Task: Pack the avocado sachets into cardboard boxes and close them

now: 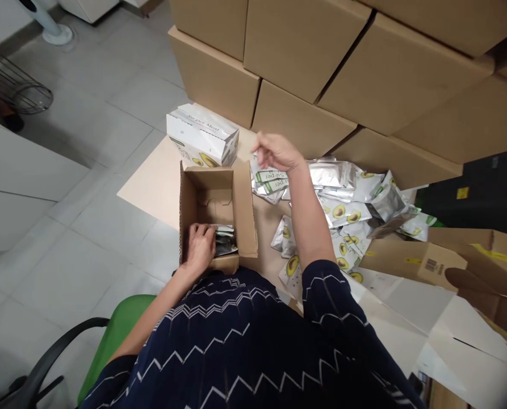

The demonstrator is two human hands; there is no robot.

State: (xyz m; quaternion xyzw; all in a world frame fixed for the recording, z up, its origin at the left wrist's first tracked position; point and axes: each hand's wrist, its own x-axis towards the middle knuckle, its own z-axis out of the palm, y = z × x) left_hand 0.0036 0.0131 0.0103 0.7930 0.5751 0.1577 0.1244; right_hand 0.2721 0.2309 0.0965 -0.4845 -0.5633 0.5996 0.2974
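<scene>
An open brown cardboard box (242, 210) stands on the table in front of me. My left hand (201, 247) reaches into its near end, fingers curled against a few upright silver sachets (225, 240) packed there. My right hand (274, 151) hovers above the table just past the box's far right corner, fingers loosely curled downward over sachets (270, 183) printed "Super". Whether it holds anything is unclear. A heap of silver and white avocado-print sachets (347, 213) spreads to the right of my forearm.
A white "Super Meal" carton (202, 136) lies behind the box. Stacked brown cartons (304, 62) wall the table's far side. Flattened cardboard (410, 261) and white sheets (470, 352) lie at right. A green chair (112, 335) is under me; tiled floor is at left.
</scene>
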